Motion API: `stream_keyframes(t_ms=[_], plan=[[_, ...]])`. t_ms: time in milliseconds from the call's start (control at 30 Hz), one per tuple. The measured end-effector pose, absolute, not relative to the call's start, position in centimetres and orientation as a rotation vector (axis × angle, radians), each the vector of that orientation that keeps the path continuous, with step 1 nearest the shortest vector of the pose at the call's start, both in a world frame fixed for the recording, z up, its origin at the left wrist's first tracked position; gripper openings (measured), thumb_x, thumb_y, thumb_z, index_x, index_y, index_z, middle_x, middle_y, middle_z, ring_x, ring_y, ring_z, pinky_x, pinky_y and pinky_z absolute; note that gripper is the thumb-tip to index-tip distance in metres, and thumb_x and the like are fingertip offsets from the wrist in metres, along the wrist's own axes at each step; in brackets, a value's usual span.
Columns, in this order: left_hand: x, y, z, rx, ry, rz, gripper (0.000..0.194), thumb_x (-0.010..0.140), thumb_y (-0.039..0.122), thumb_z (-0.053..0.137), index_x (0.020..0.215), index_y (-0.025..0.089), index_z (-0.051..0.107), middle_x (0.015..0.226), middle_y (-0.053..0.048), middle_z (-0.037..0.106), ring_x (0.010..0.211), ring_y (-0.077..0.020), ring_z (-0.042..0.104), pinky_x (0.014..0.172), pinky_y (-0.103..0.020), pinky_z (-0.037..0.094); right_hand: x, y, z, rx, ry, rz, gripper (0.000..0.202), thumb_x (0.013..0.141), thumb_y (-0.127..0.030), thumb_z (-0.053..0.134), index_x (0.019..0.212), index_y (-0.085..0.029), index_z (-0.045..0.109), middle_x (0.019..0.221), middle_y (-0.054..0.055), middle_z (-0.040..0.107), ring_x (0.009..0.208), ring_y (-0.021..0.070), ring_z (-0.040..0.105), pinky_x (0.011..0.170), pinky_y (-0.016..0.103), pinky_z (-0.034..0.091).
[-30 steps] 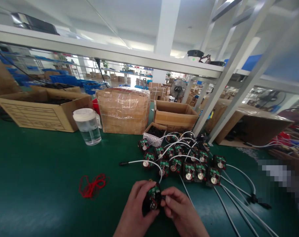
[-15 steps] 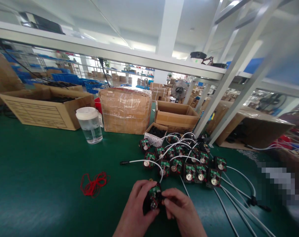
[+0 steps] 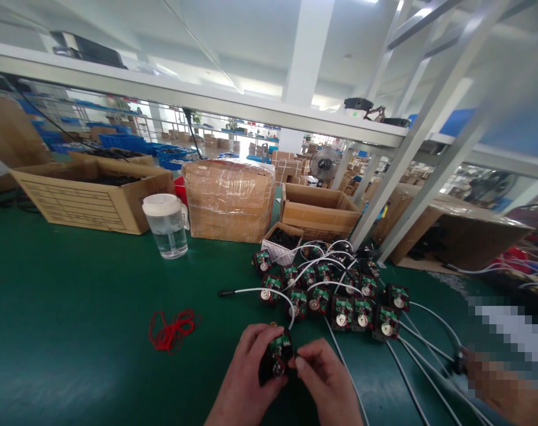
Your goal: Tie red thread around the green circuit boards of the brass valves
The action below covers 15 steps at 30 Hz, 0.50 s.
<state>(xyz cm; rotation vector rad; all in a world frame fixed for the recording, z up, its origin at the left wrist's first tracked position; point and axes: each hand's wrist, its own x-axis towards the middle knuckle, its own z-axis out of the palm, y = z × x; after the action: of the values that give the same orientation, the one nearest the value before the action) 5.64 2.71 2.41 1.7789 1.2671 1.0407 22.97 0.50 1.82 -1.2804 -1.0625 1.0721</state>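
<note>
My left hand (image 3: 251, 370) is closed around a black housing (image 3: 279, 348) with a green circuit board, thin red wires and a round metallic part near its lower end. From its top a white cable (image 3: 292, 307) curves left to a black plug (image 3: 226, 293). At the housing's right side, my right hand (image 3: 324, 376) pinches thumb and forefinger together; what lies between them is too small to make out. Just beyond my hands sit several similar circuit-board units (image 3: 341, 313), with white cables running among them.
A tangle of red wire (image 3: 173, 331) lies at left on the green table (image 3: 95, 319). Behind stand a clear water jug (image 3: 167, 228), a wrapped carton (image 3: 228, 204), and a small box of black parts (image 3: 281, 251). At right, another person's hand (image 3: 503, 384) touches a black cable end.
Another person's hand has come in at right, by the cable ends. My right hand's pinch has shifted slightly at the housing's side. The view has moved a little.
</note>
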Motion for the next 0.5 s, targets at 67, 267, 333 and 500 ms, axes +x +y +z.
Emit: stream_keyframes(t_ms=[67, 267, 333, 500], plan=[[5.6, 2.7, 2.4, 1.778, 1.258, 1.043, 0.063, 0.069, 0.005, 0.067, 0.126, 0.033, 0.063, 0.128, -0.006, 0.059, 0.122, -0.0262, 0.060, 0.108, -0.046, 0.051, 22.6, 0.5, 1.8, -1.271, -1.084, 1.003, 0.034, 0.077, -0.054, 0.080, 0.080, -0.022, 0.070, 0.079, 0.003, 0.064, 0.075, 0.0207, 0.059, 0.071, 0.031, 0.047], [5.8, 2.8, 2.4, 1.768, 1.249, 1.058, 0.060, 0.072, 0.007, 0.069, 0.125, 0.034, 0.064, 0.129, -0.006, 0.060, 0.122, -0.0253, 0.060, 0.107, -0.044, 0.051, 21.8, 0.7, 0.8, -1.267, -1.108, 0.944, 0.025, 0.078, -0.046, 0.080, 0.077, -0.023, 0.071, 0.079, 0.002, 0.060, 0.071, 0.0187, 0.053, 0.065, 0.028, 0.042], [5.8, 2.9, 2.4, 1.757, 1.254, 1.056, 0.059, 0.072, 0.007, 0.070, 0.124, 0.034, 0.065, 0.128, -0.005, 0.060, 0.122, -0.0250, 0.060, 0.108, -0.044, 0.051, 21.5, 0.6, 0.5, -1.292, -1.085, 0.936, 0.026, 0.078, -0.047, 0.079, 0.077, -0.022, 0.071, 0.078, 0.002, 0.061, 0.071, 0.0188, 0.054, 0.065, 0.029, 0.042], [5.9, 3.0, 2.9, 1.742, 1.273, 1.063, 0.059, 0.069, 0.003, 0.070, 0.120, 0.031, 0.067, 0.125, -0.005, 0.063, 0.120, -0.0250, 0.062, 0.107, -0.045, 0.051, 20.6, 0.3, 0.6, -1.333, -0.985, 0.932, 0.031, 0.077, -0.050, 0.080, 0.078, -0.021, 0.071, 0.075, 0.002, 0.063, 0.070, 0.0193, 0.056, 0.066, 0.030, 0.045]])
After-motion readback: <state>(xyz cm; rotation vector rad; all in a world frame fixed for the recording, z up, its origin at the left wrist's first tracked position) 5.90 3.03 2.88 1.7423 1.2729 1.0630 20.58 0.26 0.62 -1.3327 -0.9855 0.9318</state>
